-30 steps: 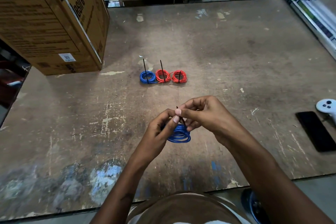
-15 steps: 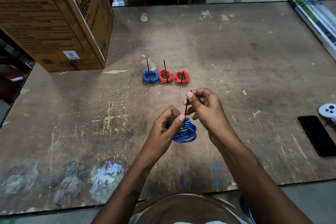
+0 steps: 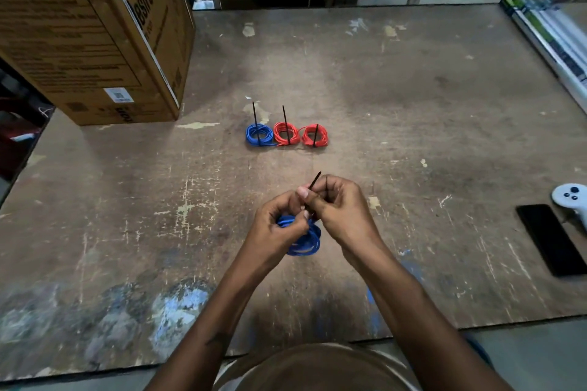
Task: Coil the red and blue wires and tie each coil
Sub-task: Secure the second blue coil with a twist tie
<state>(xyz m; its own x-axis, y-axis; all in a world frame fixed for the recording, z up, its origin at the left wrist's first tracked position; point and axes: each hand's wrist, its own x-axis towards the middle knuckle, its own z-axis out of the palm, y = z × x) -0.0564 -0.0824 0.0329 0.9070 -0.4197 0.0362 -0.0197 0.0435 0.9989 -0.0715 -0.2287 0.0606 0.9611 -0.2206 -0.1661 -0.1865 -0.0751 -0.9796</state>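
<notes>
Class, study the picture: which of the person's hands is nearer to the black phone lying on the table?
Right. The right hand, pinching the black tie at the blue coil, lies on the phone's side; the left hand grips the coil farther away.

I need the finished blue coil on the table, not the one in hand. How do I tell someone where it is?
Start at the big cardboard box at the table's far left. Just right of its near corner, three tied coils lie in a row. The finished blue coil is the leftmost, nearest the box; the other two are red.
</notes>
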